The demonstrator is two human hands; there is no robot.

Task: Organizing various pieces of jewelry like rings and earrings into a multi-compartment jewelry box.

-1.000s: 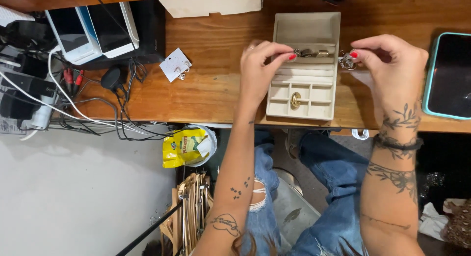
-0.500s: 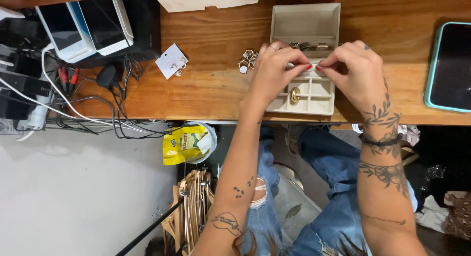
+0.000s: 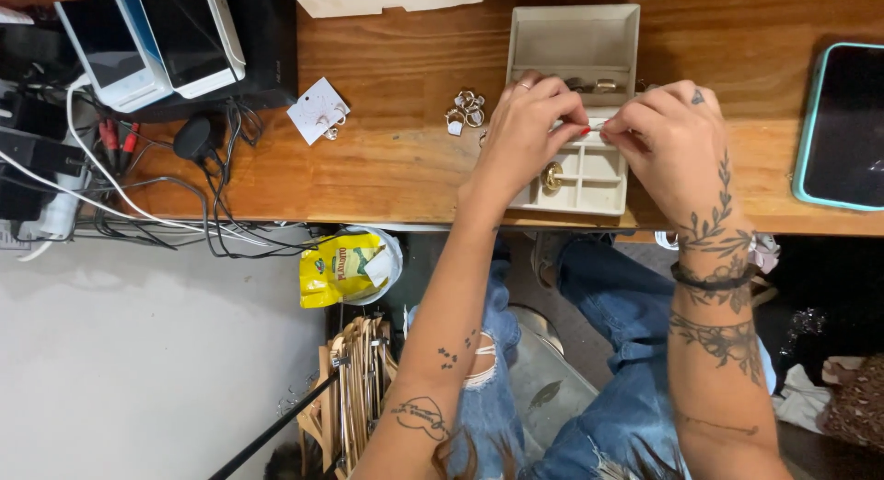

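Both my hands, apart a second ago, now meet over the box (image 3: 573, 47), left hand (image 3: 525, 130) and right hand (image 3: 668, 135) pinching one small piece together, rings (image 3: 465, 109) left beside it.

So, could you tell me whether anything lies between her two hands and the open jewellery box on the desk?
Nothing visible does. The left hand and right hand are already over the open cream jewellery box, fingertips meeting above its compartments and pinching something too small to identify. The loose rings lie off to the side.
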